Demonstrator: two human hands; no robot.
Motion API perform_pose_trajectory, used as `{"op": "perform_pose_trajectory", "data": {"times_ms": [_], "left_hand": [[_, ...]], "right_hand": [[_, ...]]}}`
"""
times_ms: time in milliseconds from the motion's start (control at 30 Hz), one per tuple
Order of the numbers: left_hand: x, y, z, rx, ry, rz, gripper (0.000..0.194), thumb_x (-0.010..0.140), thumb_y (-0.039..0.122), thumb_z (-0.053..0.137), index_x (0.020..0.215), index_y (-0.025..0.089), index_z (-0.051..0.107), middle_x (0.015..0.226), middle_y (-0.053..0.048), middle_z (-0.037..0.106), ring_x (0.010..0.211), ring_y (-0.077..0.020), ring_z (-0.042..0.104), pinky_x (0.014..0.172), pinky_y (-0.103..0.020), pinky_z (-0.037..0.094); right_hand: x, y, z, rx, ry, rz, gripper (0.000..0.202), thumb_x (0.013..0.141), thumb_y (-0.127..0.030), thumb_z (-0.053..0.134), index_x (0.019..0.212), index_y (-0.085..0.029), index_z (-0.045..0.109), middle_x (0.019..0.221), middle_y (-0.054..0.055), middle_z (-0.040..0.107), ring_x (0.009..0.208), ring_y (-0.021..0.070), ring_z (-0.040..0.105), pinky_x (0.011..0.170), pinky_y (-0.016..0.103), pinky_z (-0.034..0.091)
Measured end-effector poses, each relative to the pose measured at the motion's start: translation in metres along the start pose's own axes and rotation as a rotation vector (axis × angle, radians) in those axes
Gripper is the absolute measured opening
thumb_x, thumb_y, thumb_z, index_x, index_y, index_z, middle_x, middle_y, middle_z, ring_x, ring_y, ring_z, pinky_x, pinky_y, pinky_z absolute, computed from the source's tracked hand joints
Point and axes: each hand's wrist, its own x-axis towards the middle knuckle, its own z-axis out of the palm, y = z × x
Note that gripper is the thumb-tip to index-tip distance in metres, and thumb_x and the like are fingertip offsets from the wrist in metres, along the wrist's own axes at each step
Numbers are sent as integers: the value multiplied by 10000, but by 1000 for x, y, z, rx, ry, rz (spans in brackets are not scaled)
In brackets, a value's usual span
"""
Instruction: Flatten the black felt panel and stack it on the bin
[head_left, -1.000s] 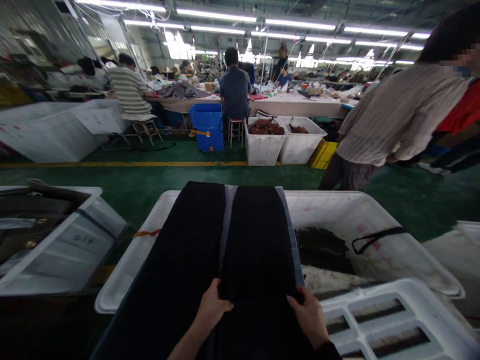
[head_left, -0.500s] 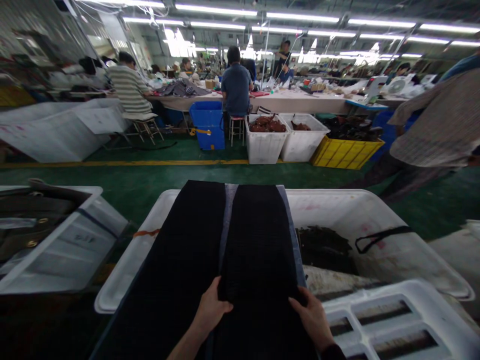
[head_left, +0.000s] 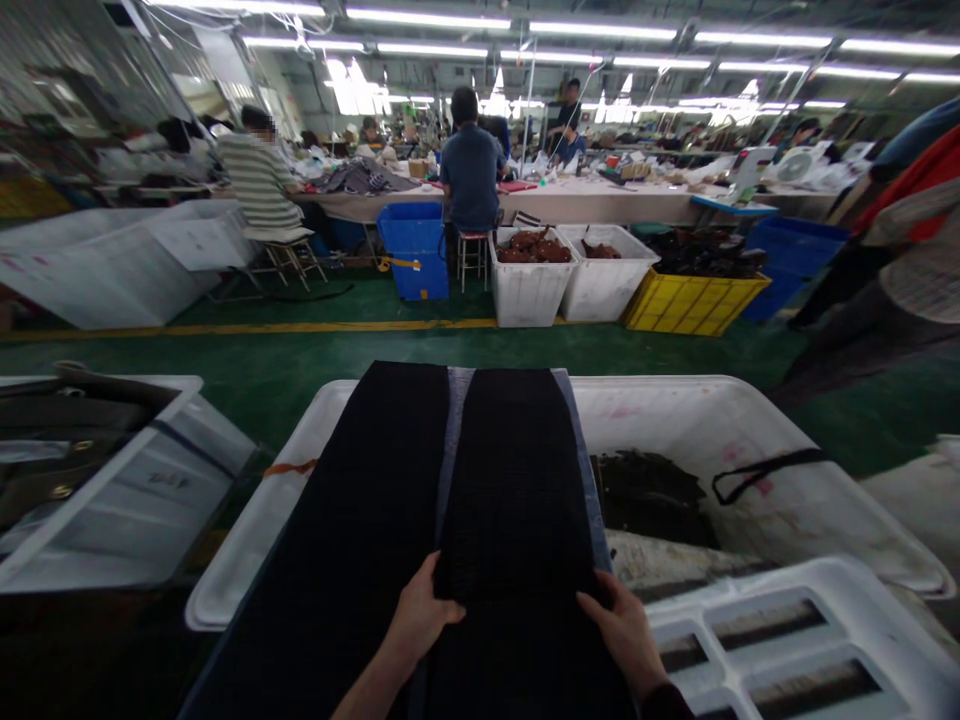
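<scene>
Two long black fabric panels with grey-blue edging run away from me over a large white bin. My left hand (head_left: 420,612) pinches the left edge of the right-hand black fabric panel (head_left: 521,480), thumb on top and fingers under it. On the opposite edge of that panel my right hand (head_left: 622,628) grips in the same way. The left-hand black fabric panel (head_left: 360,500) lies alongside, and neither hand's fingers are seen to hold it. What supports the panels from below is hidden.
The large white bin (head_left: 750,410) holds dark pieces (head_left: 652,495); a white plastic grate (head_left: 720,660) lies at its near right. Another white bin (head_left: 187,470) stands left. Across the green floor are a blue bin (head_left: 412,250), a yellow crate (head_left: 694,303) and seated people. Someone walks at right.
Both hands keep their hold on the black panel, which has hardly moved. The person at far right has moved further right, uncovering a blue bin, and something red shows there.
</scene>
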Motion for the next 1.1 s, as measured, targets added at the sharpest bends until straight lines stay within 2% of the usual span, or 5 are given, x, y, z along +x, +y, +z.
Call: {"op": "perform_pose_trajectory", "data": {"times_ms": [200, 333, 600, 800, 1100], "left_hand": [[3, -2, 0, -29, 3, 2, 806, 573, 55, 647, 1340, 183, 436, 1075, -49, 694, 936, -192, 657, 788, -271, 518], [3, -2, 0, -108, -55, -8, 875, 593, 74, 636, 1406, 193, 338, 1085, -52, 691, 883, -183, 668, 767, -279, 527], [5, -5, -1, -23, -64, -10, 898, 624, 93, 621, 1442, 197, 267, 1122, -53, 683, 900, -175, 671, 777, -260, 529], [4, 1, -1, 46, -12, -46, 888, 627, 81, 630, 1436, 193, 281, 1156, -66, 670, 894, -167, 671, 763, -251, 519], [-12, 2, 3, 133, 106, 93, 837, 637, 100, 589, 1421, 158, 305, 1103, -70, 680, 955, -185, 648, 842, -268, 479]], "right_hand": [[-1, -4, -2, 9, 29, 28, 520, 655, -458, 632, 1068, -142, 638, 1028, 97, 708, 1023, 305, 633, 922, 415, 514], [-1, -9, -2, 68, -36, -1, 439, 668, -433, 629, 1017, -169, 662, 967, 62, 723, 953, 279, 657, 849, 371, 543], [-3, -11, -3, 116, -37, 15, 415, 667, -380, 628, 1025, -169, 638, 961, 56, 721, 941, 269, 650, 852, 380, 515], [-1, -3, 0, 113, -23, 28, 465, 658, -404, 647, 1050, -156, 621, 999, 76, 712, 992, 290, 636, 910, 416, 494], [5, 7, 0, 56, -11, 62, 564, 624, -515, 657, 1065, -165, 628, 1035, 93, 707, 1035, 329, 623, 949, 466, 487]]}}
